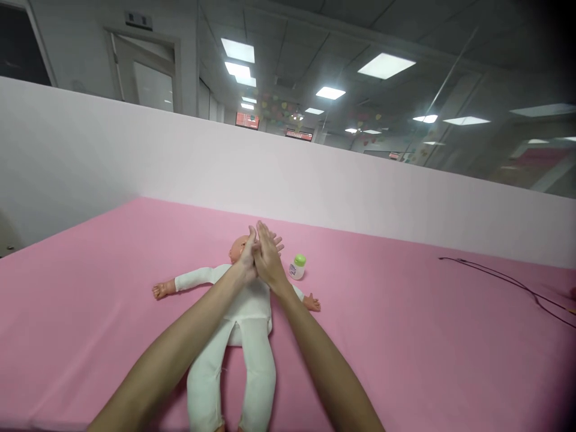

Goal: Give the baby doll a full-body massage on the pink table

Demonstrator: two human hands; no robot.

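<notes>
A baby doll (252, 306) in a white cloth body suit lies on its back on a pink sheet (396, 336), with its arms spread and its legs toward me. My left hand (246, 257) and my right hand (269, 258) press flat together, palm to palm, with fingers extended. They hold nothing and sit over the doll's upper chest, hiding most of its plastic head (238, 247). I cannot tell whether they touch the doll. Just right of the head stands a small white bottle with a green cap (297, 267).
A thin black cable (508, 285) lies across the sheet at the right. A white partition wall (288, 168) runs along the sheet's far edge. Beyond it stand a door and glass panels under ceiling lights.
</notes>
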